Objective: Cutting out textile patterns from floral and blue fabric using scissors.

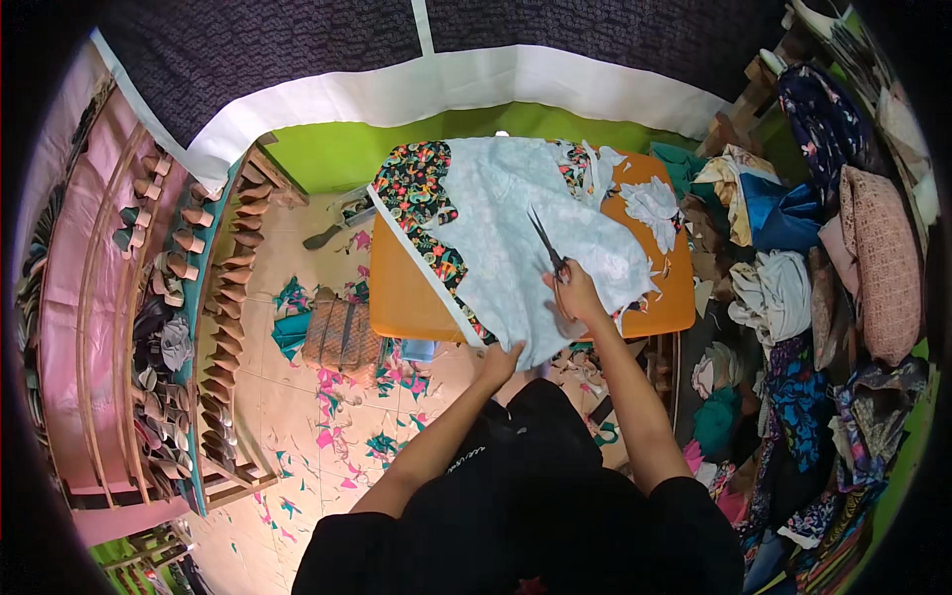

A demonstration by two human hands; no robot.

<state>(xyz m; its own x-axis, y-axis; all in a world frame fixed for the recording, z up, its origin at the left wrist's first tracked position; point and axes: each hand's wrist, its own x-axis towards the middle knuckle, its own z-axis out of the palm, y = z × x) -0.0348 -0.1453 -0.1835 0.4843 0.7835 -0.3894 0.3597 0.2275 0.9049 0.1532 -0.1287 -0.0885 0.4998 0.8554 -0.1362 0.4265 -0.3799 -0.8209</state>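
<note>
A pale blue-white fabric piece (516, 228) lies spread over a floral black fabric (415, 188) on an orange table (402, 297). My right hand (575, 295) grips black scissors (547, 243), whose blades point away from me over the pale fabric. My left hand (499, 362) pinches the near edge of the pale fabric where it hangs off the table front. White cut scraps (650, 203) rest on the table's far right corner.
Piles of folded and loose cloth (793, 288) crowd the right side. A rack of thread cones (188, 288) stands at the left. Coloured fabric scraps (342, 426) and a woven mat (339, 335) litter the tiled floor. A dark curtain with a white hem (446, 89) hangs behind.
</note>
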